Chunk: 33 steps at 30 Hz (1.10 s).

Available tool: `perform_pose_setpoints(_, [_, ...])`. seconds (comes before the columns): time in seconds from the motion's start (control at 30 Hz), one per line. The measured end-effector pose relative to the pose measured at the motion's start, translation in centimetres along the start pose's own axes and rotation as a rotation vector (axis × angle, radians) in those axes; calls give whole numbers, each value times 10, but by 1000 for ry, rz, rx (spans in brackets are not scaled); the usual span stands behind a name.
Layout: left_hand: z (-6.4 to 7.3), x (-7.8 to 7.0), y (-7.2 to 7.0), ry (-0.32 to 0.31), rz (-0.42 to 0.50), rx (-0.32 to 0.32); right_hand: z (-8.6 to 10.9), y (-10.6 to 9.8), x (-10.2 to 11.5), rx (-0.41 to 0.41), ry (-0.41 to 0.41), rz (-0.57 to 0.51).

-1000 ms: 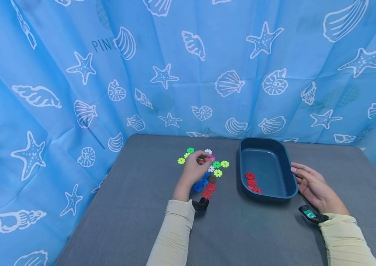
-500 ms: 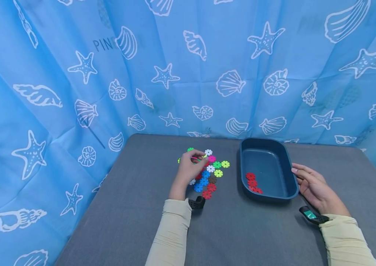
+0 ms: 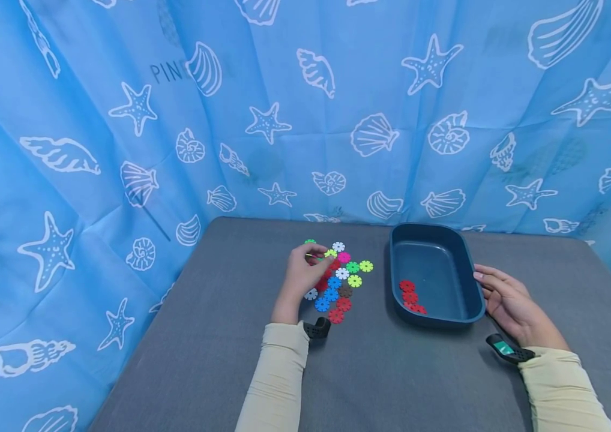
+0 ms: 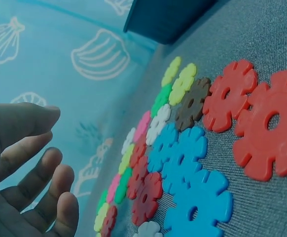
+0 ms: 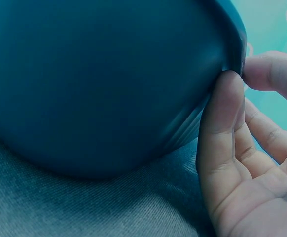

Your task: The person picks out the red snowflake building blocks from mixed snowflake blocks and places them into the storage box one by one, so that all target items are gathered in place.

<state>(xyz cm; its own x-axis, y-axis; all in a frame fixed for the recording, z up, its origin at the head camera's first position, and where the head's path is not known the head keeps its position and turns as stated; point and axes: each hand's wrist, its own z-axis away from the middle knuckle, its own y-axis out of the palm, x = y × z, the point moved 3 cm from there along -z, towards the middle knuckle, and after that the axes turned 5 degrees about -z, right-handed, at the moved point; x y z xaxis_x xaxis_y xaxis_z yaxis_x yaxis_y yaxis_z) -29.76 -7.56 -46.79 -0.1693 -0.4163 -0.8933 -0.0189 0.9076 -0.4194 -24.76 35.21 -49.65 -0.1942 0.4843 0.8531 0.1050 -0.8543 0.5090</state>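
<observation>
Over the far left part of a group of flower-shaped plastic discs hovers my left hand (image 3: 297,273), its fingers loosely bent. In the left wrist view nothing shows between the thumb and fingers. The discs beneath and beside it include blue (image 3: 331,294), red (image 3: 336,315), white (image 3: 342,273), yellow (image 3: 355,281), green (image 3: 352,267), pink (image 3: 344,257) and brown (image 3: 346,291) ones. My right hand (image 3: 516,309) pinches the right rim of a dark blue plastic bin (image 3: 435,264), thumb and finger meeting there in the right wrist view. Several red discs (image 3: 408,296) lie in the bin's near left corner.
A grey cloth covers the table (image 3: 219,336). Behind and to the left hangs a blue curtain (image 3: 294,150) with white shells and starfish. The bin stands right of the loose discs, its walls raised around it.
My left hand has drawn back to the left, uncovering red, white and yellow discs in the group. The right hand and the bin stay where they were.
</observation>
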Motion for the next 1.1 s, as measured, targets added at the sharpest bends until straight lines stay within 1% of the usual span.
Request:
perform_pose_setpoints(0.47, [0,5,-4,-18,-29,-60,0,1,1,-14,-2,14])
perform_pose_setpoints(0.77, [-2,10,-2,-33,-108,-69,0,0,1,-18,-3,2])
perform_pose_setpoints(0.97, [-1,13,-3,-59,-148,-80,0,1,1,-23,3,4])
perform_pose_setpoints(1.1, [-1,16,-3,-83,-201,-99,1,1,0,-6,-3,-7])
